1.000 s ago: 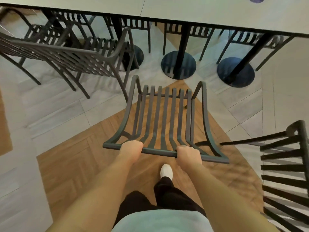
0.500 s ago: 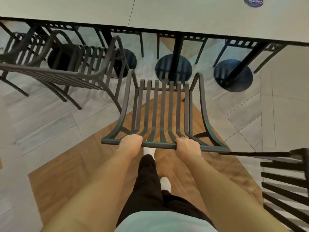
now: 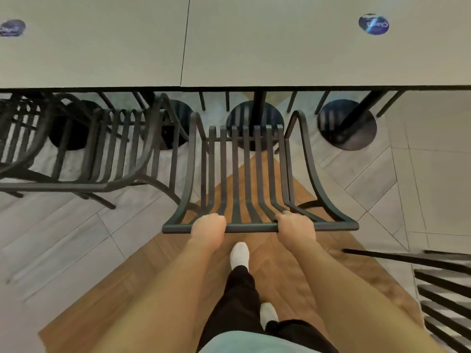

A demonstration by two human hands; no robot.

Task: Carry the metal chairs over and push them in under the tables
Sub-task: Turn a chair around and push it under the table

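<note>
Gripping the metal chair by its top rail, left hand and right hand each keep a closed grip — its seat front has advanced to the desk edge at twelve o'clock since a second ago, beside a neighbouring chair at ten — one last push likely remains.

The chair at the frame's centre is dark grey-green metal in parallel slats, as is the chair on the left. The counter across the top is pale grey, with blue round stickers. The floor mixes light grey tiles with orange-brown wood-grain herringbone. The trousers are black, the shoes white.
</note>
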